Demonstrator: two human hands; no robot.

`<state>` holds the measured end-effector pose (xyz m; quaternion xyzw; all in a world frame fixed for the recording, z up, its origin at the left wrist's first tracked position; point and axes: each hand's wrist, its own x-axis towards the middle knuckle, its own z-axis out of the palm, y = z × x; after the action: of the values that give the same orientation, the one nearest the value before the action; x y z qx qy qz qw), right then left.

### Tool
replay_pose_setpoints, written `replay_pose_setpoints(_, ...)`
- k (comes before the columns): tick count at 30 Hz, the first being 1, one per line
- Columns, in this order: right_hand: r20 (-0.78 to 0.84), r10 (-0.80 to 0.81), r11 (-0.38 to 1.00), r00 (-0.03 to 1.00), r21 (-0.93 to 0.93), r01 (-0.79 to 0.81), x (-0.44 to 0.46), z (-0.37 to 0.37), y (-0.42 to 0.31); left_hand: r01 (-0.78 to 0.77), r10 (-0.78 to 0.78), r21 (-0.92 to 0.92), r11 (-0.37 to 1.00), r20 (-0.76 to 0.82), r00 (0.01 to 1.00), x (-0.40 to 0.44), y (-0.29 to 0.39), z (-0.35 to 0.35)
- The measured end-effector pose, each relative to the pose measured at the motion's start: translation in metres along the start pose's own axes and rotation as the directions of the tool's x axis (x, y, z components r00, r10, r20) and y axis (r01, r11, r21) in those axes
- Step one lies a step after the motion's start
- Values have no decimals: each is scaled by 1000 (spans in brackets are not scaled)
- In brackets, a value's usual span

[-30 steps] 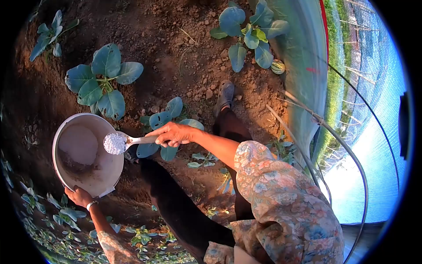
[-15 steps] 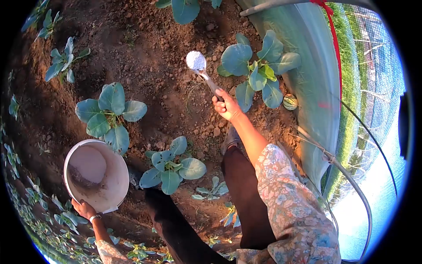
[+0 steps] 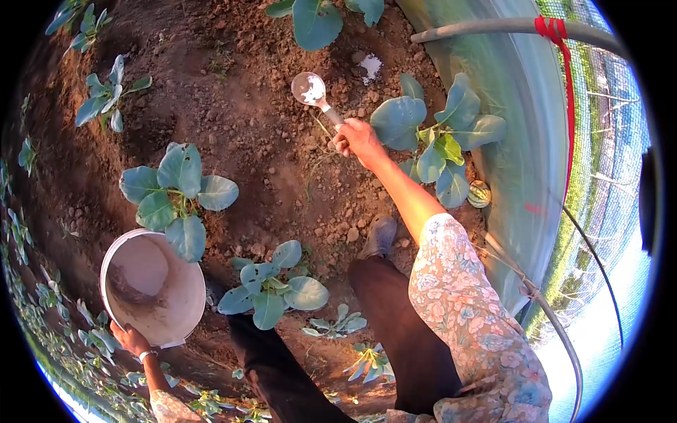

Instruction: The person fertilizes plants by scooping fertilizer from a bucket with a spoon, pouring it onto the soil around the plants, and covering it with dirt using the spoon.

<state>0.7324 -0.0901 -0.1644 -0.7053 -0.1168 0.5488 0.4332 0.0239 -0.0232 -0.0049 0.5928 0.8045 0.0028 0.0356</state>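
My right hand [image 3: 360,142] is closed round the handle of a spoon [image 3: 309,89], held out over the soil. Only some white residue clings to the spoon's bowl. A small heap of white powder [image 3: 370,68] lies on the ground just beyond it, near a broad-leaved plant [image 3: 441,137]. At the lower left, my left hand [image 3: 131,339] grips the rim of a white bucket [image 3: 189,310]. The bucket is tilted towards me, and pale powder [image 3: 144,266] shows inside it. The fingers of my left hand are partly hidden by the rim.
Leafy plants [image 3: 180,187] grow in the brown soil [image 3: 261,141], one [image 3: 271,285] close before my legs. Plastic sheeting [image 3: 508,190] and a curved pole [image 3: 522,27] with red ribbon border the right. A small striped fruit [image 3: 479,194] lies by the sheeting. My shoe [image 3: 381,236] stands on the soil.
The white powder that heaped the spoon has left it, and a white patch now lies on the soil. My right hand has shifted slightly; the bucket stays in my left hand.
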Motion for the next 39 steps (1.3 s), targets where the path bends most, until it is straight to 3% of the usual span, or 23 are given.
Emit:
replay_pose_setpoints(1, -26, -117, 972, 993, -207, 109, -4, 17, -22, -2, 2, -2, 1000, -2, 1000, 1, 2, 0)
replay_pose_setpoints(2, 11, -190, 840, 982, -516, 169, 15, 24, -20, -2, 2, 3, 1000, 5, 1000, -1, 2, -1)
replay_pose_setpoints(3, 70, -249, 608, 966, -765, 212, 37, 29, -20, -3, 3, 6, 1000, 16, 1000, -2, 2, 0)
replay_pose_setpoints(4, 131, -357, 383, 925, -882, 273, 43, 41, -32, 0, 0, -3, 1000, 20, 1000, -3, 3, 0)
replay_pose_setpoints(5, 217, -441, 131, 871, -944, 302, 47, 51, -46, 51, -51, 8, 999, 11, 999, -4, 4, 2)
replay_pose_setpoints(8, 257, -428, -111, 866, -966, 232, 89, 59, -55, 60, -60, 9, 998, 2, 998, -8, 2, 7)
replay_pose_setpoints(13, 377, -323, -487, 868, -853, 189, 92, -46, -63, 36, -35, 20, 999, -21, 999, -13, 1, 11)
replay_pose_setpoints(18, 196, -375, -473, 906, -881, -5, 72, -122, -89, 30, -30, -71, 997, -7, 1000, -14, 11, 8)
replay_pose_setpoints(23, 520, -183, -341, 835, -830, 442, 18, -59, -77, 75, -75, -54, 996, -8, 997, -16, 24, 6)
replay_pose_setpoints(25, 652, -305, -329, 694, -756, 566, 24, -34, -31, 10, -12, -25, 1000, -50, 999, -16, 16, 14)
replay_pose_setpoints(28, 363, -144, -443, 921, -856, 268, 45, -18, -27, 34, -35, -17, 999, -30, 999, -21, 34, 11)
replay_pose_setpoints(29, 358, -225, -418, 906, -875, 242, 58, -47, -26, 29, -30, -20, 999, -40, 999, -22, 27, 15)
replay_pose_setpoints(35, 169, -275, -430, 947, -902, 37, 12, -96, -99, 24, -26, -48, 999, -30, 999, -16, 19, 5)
replay_pose_setpoints(39, 342, -189, -341, 920, -902, 265, -65, -35, -135, -10, 5, -108, 994, -46, 999, -12, 11, 5)
